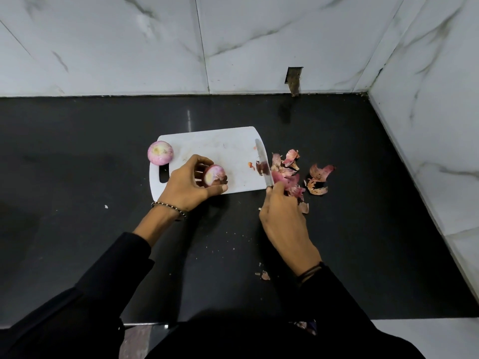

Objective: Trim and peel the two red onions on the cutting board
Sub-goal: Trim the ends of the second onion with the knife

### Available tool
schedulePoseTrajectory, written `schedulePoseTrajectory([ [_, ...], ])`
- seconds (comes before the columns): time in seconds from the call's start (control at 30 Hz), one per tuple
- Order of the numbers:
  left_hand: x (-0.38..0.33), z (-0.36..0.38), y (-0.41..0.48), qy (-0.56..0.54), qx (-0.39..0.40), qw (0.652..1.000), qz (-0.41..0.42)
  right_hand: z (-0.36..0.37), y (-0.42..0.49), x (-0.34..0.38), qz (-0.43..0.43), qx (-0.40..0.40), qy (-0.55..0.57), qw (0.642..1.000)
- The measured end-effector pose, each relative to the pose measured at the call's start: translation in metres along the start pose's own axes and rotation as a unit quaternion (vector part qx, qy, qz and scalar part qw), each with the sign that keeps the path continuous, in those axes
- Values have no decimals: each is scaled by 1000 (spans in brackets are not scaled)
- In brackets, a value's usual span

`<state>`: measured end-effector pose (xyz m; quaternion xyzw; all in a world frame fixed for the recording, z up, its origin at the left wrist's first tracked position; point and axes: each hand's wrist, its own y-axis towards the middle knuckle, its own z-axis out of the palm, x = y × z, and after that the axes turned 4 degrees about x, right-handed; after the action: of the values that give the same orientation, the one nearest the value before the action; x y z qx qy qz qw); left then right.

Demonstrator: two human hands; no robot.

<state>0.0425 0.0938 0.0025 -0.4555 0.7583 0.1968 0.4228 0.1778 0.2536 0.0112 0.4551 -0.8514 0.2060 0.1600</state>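
no readable text anywhere, no label, brand, number or sign on the white cutting board (220, 146), none on the black counter (337, 229) around it, none on the marble wall tiles (103, 47) behind it

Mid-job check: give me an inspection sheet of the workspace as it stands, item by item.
Surface: black stone countertop, small scraps scattered on it.
Job's things: white plastic cutting board; peeled red onion at its far left corner; partly peeled red onion near its front edge.
Clutter: papery pink onion skins right of the board.
Hands: left hand grips that second onion; right hand holds a steel-bladed knife, blade over the board's right edge.
Cables: nothing seen.
Surroundings: white marble-pattern wall tiles, one dark cutout.
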Motion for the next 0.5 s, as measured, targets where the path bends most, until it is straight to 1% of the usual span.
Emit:
schedulePoseTrajectory([
  [0.1,1,2,3,-3,12,1000,7,3,-3,6,-8,28,-19,999],
  [0.17,1,2,4,8,20,1000,14,0,-3,4,14,32,-37,999],
  [0.3,1,1,2,5,24,1000,10,-11,-1,-7,50,-26,-30,998],
  [0.4,2,1,1,7,35,999,10,-14,-2,-9,21,-51,36,998],
  [0.47,3,1,1,7,34,999,13,-10,-4,-6,-24,-38,74,996],
  [0.5,3,1,1,7,29,999,13,-7,-6,-3,-44,-18,90,995],
])
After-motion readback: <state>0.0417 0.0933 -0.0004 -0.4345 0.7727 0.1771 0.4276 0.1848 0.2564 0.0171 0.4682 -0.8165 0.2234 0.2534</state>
